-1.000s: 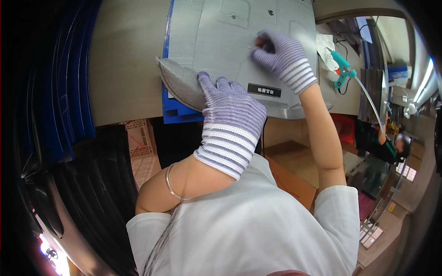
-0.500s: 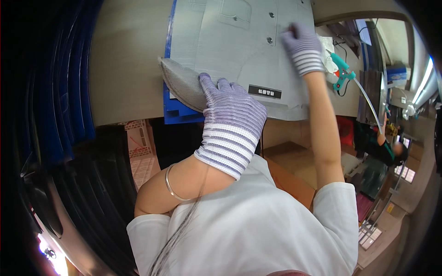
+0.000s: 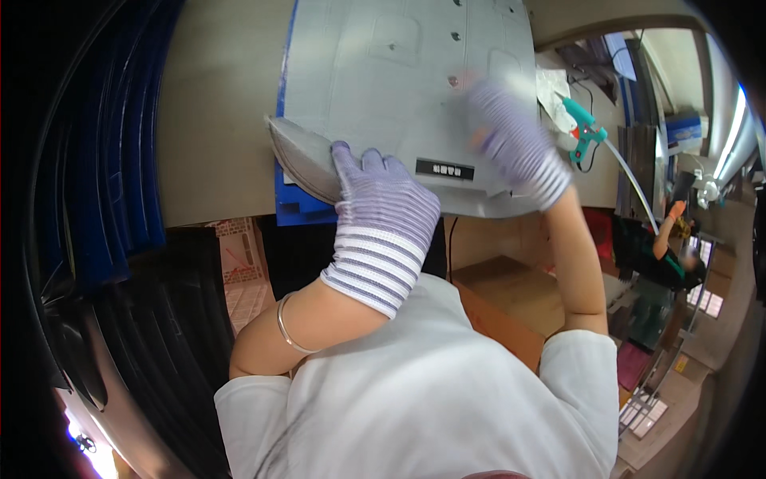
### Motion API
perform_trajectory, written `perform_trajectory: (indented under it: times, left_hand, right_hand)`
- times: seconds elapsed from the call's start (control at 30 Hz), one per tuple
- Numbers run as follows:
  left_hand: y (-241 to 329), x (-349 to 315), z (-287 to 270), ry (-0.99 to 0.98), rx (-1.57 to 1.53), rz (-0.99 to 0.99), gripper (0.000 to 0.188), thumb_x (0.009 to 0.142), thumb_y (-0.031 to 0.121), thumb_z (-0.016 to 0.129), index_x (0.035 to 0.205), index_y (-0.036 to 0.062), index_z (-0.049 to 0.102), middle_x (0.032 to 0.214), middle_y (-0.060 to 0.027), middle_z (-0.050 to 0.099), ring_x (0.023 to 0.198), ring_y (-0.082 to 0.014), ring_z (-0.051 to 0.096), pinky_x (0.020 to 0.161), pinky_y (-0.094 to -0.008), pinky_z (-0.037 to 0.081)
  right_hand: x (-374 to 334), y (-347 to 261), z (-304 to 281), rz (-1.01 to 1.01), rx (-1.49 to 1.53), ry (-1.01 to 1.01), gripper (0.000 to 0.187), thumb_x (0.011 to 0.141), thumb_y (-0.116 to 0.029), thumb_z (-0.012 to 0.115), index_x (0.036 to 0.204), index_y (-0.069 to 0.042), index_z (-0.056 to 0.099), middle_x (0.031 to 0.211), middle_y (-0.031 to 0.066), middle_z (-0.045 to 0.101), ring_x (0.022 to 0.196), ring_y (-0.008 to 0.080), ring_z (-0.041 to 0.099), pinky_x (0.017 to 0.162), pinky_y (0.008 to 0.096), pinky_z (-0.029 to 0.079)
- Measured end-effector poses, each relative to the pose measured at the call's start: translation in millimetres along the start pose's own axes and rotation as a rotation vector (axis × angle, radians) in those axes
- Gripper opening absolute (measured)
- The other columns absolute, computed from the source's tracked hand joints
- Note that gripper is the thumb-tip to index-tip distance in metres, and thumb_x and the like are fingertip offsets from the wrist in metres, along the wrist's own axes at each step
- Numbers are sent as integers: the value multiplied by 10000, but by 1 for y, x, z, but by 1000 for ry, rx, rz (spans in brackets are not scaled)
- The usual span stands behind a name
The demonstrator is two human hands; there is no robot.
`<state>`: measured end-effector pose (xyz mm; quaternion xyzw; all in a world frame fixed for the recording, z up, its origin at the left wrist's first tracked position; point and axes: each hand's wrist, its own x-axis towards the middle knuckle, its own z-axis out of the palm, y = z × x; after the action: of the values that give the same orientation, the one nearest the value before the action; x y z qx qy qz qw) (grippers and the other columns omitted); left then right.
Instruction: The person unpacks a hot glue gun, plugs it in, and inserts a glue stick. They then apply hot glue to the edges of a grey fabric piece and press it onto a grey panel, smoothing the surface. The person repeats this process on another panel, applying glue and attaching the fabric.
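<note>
Resting on the near edge of a grey sheet [image 3: 367,96]: left hand [image 3: 387,195], gloved in striped purple-and-white knit, palm down. Three fingertips on top of the sheet, slightly apart; thumb out of sight, so cannot tell whether the edge is pinched. Metal bracelet [image 3: 285,327] on the forearm behind this hand. Just left of its fingers, a curved grey flap [image 3: 299,156] at the sheet's near corner; under it, some blue board [image 3: 307,211] showing. Black label [image 3: 444,169] on the sheet, just right of the same hand.

Right hand [image 3: 515,140], gloved alike, farther right, at the sheet's right part. Badly blurred: finger closure, contact and any hold cannot be told.

Beyond both hands, the sheet runs on, with pocket outlines [image 3: 395,41] and a line of round studs [image 3: 456,36]. Right of the right hand: white plastic bag [image 3: 554,88], then teal glue gun [image 3: 586,132], pale rod trailing from it. Well left of the left hand: tabletop [image 3: 215,120], then blue panels [image 3: 120,160]. Farthest, well off to the right hand's right: co-worker [image 3: 670,255], one arm raised.
</note>
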<state>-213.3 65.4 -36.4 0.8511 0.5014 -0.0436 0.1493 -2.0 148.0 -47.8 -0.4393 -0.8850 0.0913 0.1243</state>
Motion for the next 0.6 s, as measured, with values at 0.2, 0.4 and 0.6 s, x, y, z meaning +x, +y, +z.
perform_trajectory:
  times: [0.2, 0.4, 0.6]
  left_hand:
    - [2, -7, -3, -22, -14, 5, 173, 785, 144, 623, 899, 40, 701, 915, -152, 591, 1001, -287, 543, 1005, -626, 250]
    - [3, -5, -7, -98, 47, -57, 209, 754, 146, 642, 936, 50, 677, 1024, -122, 585, 1099, -245, 521, 1048, -557, 250]
    - [1, -5, -7, -89, 5, -34, 206, 763, 143, 629, 937, 45, 678, 1074, -128, 589, 1146, -251, 506, 1051, -560, 247]
  right_hand:
    - [8, 44, -9, 465, -361, 127, 361, 840, -194, 600, 1162, -49, 525, 1051, 182, 610, 960, 393, 566, 859, 390, 480]
    - [7, -18, -3, 2, -80, 83, 236, 825, -193, 619, 1036, -88, 606, 956, 110, 642, 863, 301, 599, 791, 379, 489]
    - [22, -23, 16, 121, -166, 13, 173, 810, -175, 638, 939, -62, 611, 874, 103, 628, 832, 280, 585, 753, 358, 481]
